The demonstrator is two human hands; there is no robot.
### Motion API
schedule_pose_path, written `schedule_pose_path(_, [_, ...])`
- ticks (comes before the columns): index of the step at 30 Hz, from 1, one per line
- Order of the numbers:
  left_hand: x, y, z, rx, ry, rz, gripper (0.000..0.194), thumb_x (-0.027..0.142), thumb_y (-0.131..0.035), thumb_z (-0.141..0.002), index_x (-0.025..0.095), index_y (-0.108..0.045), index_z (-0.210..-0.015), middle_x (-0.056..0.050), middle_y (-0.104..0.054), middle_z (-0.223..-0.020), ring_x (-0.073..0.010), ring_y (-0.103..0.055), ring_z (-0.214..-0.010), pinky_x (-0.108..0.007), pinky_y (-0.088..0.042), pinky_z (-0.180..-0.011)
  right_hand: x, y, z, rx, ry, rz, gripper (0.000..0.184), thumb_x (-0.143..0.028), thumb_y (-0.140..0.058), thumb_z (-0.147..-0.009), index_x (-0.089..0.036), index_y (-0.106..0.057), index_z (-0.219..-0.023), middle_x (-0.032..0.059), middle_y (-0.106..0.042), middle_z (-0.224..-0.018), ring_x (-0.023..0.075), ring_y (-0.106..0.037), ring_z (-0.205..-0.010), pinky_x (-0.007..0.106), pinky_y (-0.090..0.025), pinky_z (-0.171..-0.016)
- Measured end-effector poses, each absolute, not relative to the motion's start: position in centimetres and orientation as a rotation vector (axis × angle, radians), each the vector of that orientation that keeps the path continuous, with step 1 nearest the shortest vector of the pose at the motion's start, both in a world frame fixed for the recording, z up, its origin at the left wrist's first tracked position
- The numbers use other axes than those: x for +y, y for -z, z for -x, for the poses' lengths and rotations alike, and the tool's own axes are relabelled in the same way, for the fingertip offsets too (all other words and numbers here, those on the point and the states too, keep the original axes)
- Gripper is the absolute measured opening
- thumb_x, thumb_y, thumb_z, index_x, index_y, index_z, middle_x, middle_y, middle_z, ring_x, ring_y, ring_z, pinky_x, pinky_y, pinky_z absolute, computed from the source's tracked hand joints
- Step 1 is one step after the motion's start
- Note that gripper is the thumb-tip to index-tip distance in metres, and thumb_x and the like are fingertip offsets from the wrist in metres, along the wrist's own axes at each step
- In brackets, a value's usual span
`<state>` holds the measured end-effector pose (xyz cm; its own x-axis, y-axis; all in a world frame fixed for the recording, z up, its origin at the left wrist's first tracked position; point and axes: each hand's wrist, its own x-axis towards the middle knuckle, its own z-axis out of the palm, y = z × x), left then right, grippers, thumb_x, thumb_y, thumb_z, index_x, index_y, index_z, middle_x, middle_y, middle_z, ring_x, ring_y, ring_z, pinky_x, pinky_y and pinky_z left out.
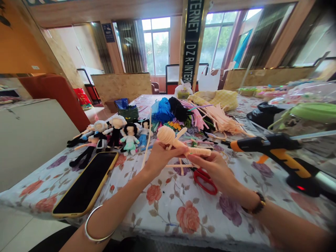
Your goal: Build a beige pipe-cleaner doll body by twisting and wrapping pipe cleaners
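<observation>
Above the middle of the table I hold a cream-coloured pipe-cleaner doll (166, 135) with a round wound head, a raised arm and a leg pointing right. My left hand (160, 155) is closed round its body just below the head. The fingers of my right hand (212, 164) pinch the doll's lower end near the leg. Red-handled scissors (205, 181) lie on the cloth under my right hand, their blades partly hidden. Loose cream pipe cleaners (146, 148) lie to the left of the doll and beneath it.
Finished dolls (130, 138) sit at the left, behind a yellow-cased phone (86, 183). Bundles of coloured pipe cleaners (164, 110) are heaped at the back beside a yellow checked cloth (216, 99). A glue gun (275, 152) stands at the right, near a green-lidded container (315, 113).
</observation>
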<state>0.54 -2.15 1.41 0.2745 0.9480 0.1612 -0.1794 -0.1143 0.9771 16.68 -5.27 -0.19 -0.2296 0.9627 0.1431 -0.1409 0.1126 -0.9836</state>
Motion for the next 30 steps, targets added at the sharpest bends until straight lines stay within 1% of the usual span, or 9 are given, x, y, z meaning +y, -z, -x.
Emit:
schedule_pose_path(6, [-2.3, -1.83, -0.75, 0.838, -1.11, -1.351, 0.023, 0.028, -0.077, -0.06, 0.012, -0.07, -0.075, -0.004, -0.07, -0.074, -0.0167, -0.065, -0.069, -0.03, -0.053, -0.073, -5.35, 0.23, -16.79, -1.314, -1.275, 1.001, 0.026, -0.04, -0.069, -0.071, -0.018, -0.072, -0.085, 0.0013, -0.064, -0.073, 0.0088, -0.046, -0.056, 0.023, -0.033, -0.049])
schedule_pose_path(11, [-2.2, -1.86, -0.65, 0.851, -1.11, -1.378, 0.023, 0.026, -0.078, -0.059, 0.013, -0.069, -0.075, -0.001, -0.068, -0.07, -0.0129, -0.061, -0.065, -0.025, -0.049, -0.067, -5.56, 0.43, -16.86, -1.408, -1.188, 1.127, 0.032, -0.046, -0.066, -0.073, -0.015, -0.07, -0.074, -0.0024, -0.05, -0.053, 0.0056, -0.029, -0.045, 0.023, -0.02, -0.041])
schedule_pose_path(14, [-2.14, -1.93, -0.49, 0.858, -1.087, -1.401, 0.023, 0.025, -0.079, -0.057, 0.013, -0.068, -0.074, 0.0, -0.065, -0.065, -0.0101, -0.057, -0.061, -0.022, -0.047, -0.062, -5.7, 0.36, -16.7, -1.427, -1.104, 1.147, 0.032, -0.046, -0.067, -0.071, -0.014, -0.068, -0.066, -0.0024, -0.048, -0.053, 0.0063, -0.032, -0.047, 0.023, -0.022, -0.043])
schedule_pose_path(18, [-2.23, -1.99, -0.55, 0.893, -1.079, -1.377, 0.023, 0.024, -0.078, -0.058, 0.012, -0.067, -0.074, 0.0, -0.065, -0.066, -0.0098, -0.057, -0.062, -0.022, -0.046, -0.062, -5.74, 0.2, -16.57, -1.404, -1.038, 1.221, 0.029, -0.043, -0.07, -0.068, -0.014, -0.07, -0.065, -0.004, -0.045, -0.048, 0.006, -0.033, -0.044, 0.022, -0.023, -0.042])
schedule_pose_path(20, [-2.33, -1.95, -0.71, 0.897, -1.109, -1.367, 0.022, 0.024, -0.078, -0.057, 0.012, -0.066, -0.072, 0.001, -0.064, -0.065, -0.009, -0.056, -0.059, -0.021, -0.045, -0.06, -5.67, 0.2, -16.57, -1.37, -1.066, 1.213, 0.027, -0.042, -0.071, -0.067, -0.015, -0.071, -0.069, -0.0036, -0.05, -0.048, 0.0068, -0.038, -0.043, 0.022, -0.027, -0.041])
schedule_pose_path(22, [-2.37, -1.84, -0.89, 0.871, -1.158, -1.362, 0.021, 0.024, -0.078, -0.058, 0.012, -0.065, -0.07, 0.002, -0.062, -0.063, -0.0076, -0.053, -0.055, -0.021, -0.044, -0.057, -5.56, 0.2, -16.53, -1.303, -1.119, 1.131, 0.028, -0.04, -0.074, -0.064, -0.017, -0.071, -0.078, -0.0013, -0.062, -0.059, 0.0097, -0.05, -0.048, 0.023, -0.037, -0.044])
schedule_pose_path(25, [-2.24, -1.58, -1.02, 0.834, -1.201, -1.345, 0.022, 0.025, -0.077, -0.06, 0.013, -0.063, -0.072, 0.004, -0.059, -0.06, -0.0065, -0.051, -0.052, -0.02, -0.042, -0.053, -5.44, 0.12, -16.33, -1.165, -1.193, 0.986, 0.052, -0.035, -0.079, -0.058, -0.02, -0.062, -0.105, 0.0022, -0.071, -0.081, 0.0151, -0.064, -0.065, 0.025, -0.05, -0.058])
schedule_pose_path(27, [-2.07, -1.44, -1.0, 0.816, -1.214, -1.322, 0.024, 0.025, -0.077, -0.06, 0.014, -0.062, -0.075, 0.005, -0.058, -0.059, -0.0061, -0.05, -0.05, -0.02, -0.041, -0.052, -5.45, 0.05, -16.14, -1.116, -1.214, 0.933, 0.072, -0.032, -0.079, -0.058, -0.021, -0.049, -0.122, 0.0016, -0.072, -0.08, 0.0157, -0.067, -0.069, 0.026, -0.052, -0.063])
schedule_pose_path(30, [-1.89, -1.4, -0.9, 0.804, -1.245, -1.27, 0.03, 0.024, -0.077, -0.06, 0.014, -0.062, -0.085, 0.006, -0.058, -0.059, -0.0055, -0.05, -0.051, -0.02, -0.041, -0.053, -5.53, 0.16, -15.9, -1.124, -1.18, 0.889, 0.085, -0.031, -0.078, -0.06, -0.02, -0.035, -0.133, -0.0017, -0.069, -0.07, 0.0149, -0.066, -0.067, 0.026, -0.052, -0.065])
